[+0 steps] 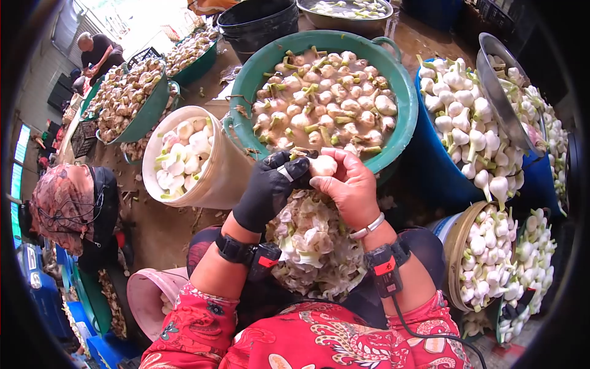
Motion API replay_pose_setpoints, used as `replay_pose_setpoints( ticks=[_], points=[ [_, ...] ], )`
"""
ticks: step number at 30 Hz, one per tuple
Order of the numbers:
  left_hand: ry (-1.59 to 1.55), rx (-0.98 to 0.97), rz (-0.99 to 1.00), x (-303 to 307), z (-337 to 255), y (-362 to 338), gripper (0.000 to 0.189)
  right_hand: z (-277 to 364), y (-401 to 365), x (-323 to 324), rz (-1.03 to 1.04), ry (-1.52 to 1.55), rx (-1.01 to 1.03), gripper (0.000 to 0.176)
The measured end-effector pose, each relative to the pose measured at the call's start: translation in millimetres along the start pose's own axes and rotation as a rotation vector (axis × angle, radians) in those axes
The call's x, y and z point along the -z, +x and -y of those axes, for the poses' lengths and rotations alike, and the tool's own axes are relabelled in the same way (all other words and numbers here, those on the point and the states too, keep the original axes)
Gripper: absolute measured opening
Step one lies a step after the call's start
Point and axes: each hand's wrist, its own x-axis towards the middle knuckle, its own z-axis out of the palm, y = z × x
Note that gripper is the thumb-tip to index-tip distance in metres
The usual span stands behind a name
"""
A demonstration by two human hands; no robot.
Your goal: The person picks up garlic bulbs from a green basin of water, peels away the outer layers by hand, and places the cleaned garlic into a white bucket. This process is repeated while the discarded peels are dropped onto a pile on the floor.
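In the middle of the head view, just over the near edge of a big green tub (405, 104), two hands hold one garlic bulb (323, 165). The right hand (355, 187) is bare and mostly closed, and it pinches the bulb with its thumb and fingers. The left hand (265, 187) wears a black glove. Its fingers are curled up and hold the bulb's left side; I can't tell what else may be inside them. The green tub has muddy water and lots of garlic in it. Under the hands is a heap of papery peels (316, 240). To the left stands a white bucket (227, 169) with clean garlic inside, and a pink bucket (142, 301) is tipped below it. On the right, a blue barrel (430, 169) is full of white garlic.
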Motion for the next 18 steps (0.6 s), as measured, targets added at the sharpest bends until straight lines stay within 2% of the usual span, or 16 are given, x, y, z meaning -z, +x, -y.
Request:
replay_pose_setpoints(
  ticks=[1,3,7,10,13,16,18],
  points=[
    [-0.001,0.001,0.002,-1.9,-1.6,-1.0,0.028,2.3,0.5,1.4,-0.003,-0.001,0.000,0.043],
    [-0.047,-0.013,0.034,-4.7,-6.5,-5.1,0.031,8.7,1.7,3.8,0.004,0.197,-0.124,0.043],
    [-0.012,-0.031,-0.002,-7.7,-8.2,-9.4,0.032,7.4,2.0,4.6,-0.038,0.244,-0.099,0.043],
    [-0.053,-0.049,-0.018,-15.0,-6.9,-6.7,0.029,4.5,0.1,4.5,-0.025,0.163,-0.045,0.042],
    [0.033,-0.047,-0.037,-11.9,-0.9,0.5,0.024,0.6,-2.1,2.3,-0.011,0.004,0.011,0.044],
    [0.059,0.022,-0.068,-3.1,1.9,2.5,0.019,-2.6,-2.4,0.9,0.011,-0.048,0.117,0.038],
    [0.308,-0.069,-0.041,12.4,8.6,5.9,0.013,2.6,-3.0,-0.9,-0.007,0.144,-0.114,0.032]
  ],
)
